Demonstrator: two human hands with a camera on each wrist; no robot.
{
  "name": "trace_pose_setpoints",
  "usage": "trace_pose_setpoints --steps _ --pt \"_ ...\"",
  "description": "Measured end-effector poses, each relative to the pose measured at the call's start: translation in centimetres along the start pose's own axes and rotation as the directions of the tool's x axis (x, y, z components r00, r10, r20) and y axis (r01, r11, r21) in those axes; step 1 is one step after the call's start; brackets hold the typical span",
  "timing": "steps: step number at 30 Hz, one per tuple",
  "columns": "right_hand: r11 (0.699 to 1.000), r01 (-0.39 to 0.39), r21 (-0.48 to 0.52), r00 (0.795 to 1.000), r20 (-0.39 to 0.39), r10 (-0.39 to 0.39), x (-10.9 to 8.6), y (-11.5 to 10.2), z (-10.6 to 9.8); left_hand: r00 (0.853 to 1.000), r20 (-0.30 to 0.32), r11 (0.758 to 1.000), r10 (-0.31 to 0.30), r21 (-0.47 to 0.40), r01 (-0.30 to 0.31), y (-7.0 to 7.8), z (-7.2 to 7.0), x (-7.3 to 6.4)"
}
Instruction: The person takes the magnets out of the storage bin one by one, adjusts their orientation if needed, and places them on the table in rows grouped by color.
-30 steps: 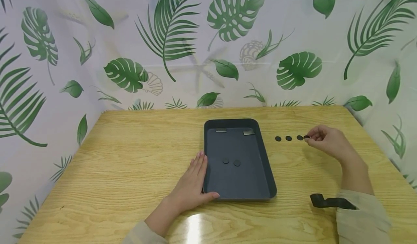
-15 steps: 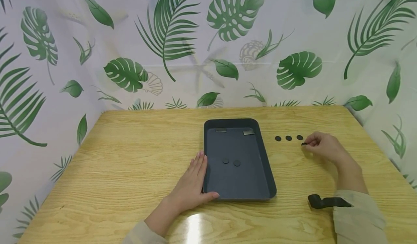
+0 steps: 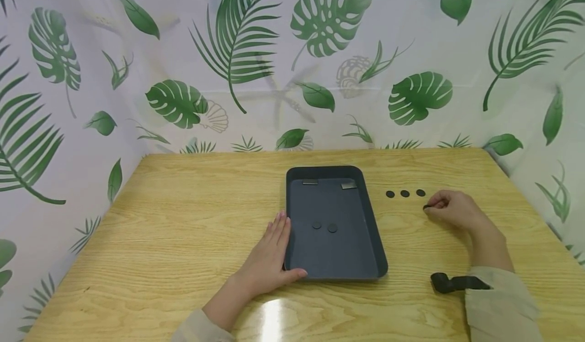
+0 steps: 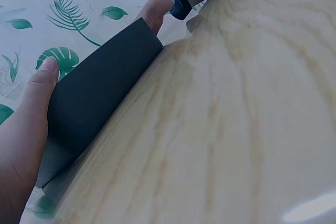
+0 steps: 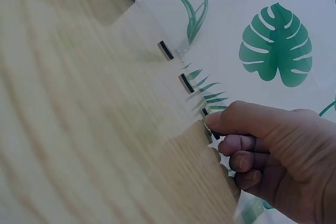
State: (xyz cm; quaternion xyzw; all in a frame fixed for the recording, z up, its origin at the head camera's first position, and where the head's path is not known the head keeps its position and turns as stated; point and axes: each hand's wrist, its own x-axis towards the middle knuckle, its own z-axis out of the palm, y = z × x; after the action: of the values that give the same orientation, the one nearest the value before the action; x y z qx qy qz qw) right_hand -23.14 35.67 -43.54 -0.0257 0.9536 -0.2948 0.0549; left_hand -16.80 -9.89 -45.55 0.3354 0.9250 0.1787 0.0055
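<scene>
A dark grey baking tray [image 3: 376, 230] stands mid-table. My left hand [image 3: 267, 261] lies along its left wall with straight fingers, the thumb at the near corner; the left wrist view shows this hand [image 4: 26, 135] against the tray's side [image 4: 100, 98]. To the right of the tray, my right hand [image 3: 459, 212] pinches a small black disc [image 3: 427, 207] between thumb and fingertips, close over the table. Just beyond it three like discs [image 3: 404, 194] lie in a row. In the right wrist view the held disc [image 5: 214, 134] is partly covered by the fingers.
Inside the tray lie two dark discs [image 3: 332, 228], and two shiny rectangular pieces [image 3: 349, 185] sit near its far wall. A black strap-like piece [image 3: 457, 283] sticks out from the right sleeve [image 3: 498, 301]. A leaf-printed cloth [image 3: 256, 78] hangs behind the wooden table [image 3: 183, 205].
My right hand has drawn the pinched disc away from the right end of the row, toward me and slightly left. The left hand and tray have stayed put.
</scene>
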Motion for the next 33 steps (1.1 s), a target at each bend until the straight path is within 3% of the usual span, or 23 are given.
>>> trace_pose_setpoints --steps 24,33 --pt "1.000 0.010 0.003 1.000 0.025 -0.010 -0.4 -0.3 -0.6 1.000 -0.009 1.000 -0.002 -0.025 0.002 0.1 -0.1 -0.1" --pt "0.997 0.065 -0.039 0.996 -0.050 -0.067 -1.6 -3.1 -2.8 1.000 -0.005 1.000 -0.005 -0.029 0.005 0.2 -0.2 -0.1"
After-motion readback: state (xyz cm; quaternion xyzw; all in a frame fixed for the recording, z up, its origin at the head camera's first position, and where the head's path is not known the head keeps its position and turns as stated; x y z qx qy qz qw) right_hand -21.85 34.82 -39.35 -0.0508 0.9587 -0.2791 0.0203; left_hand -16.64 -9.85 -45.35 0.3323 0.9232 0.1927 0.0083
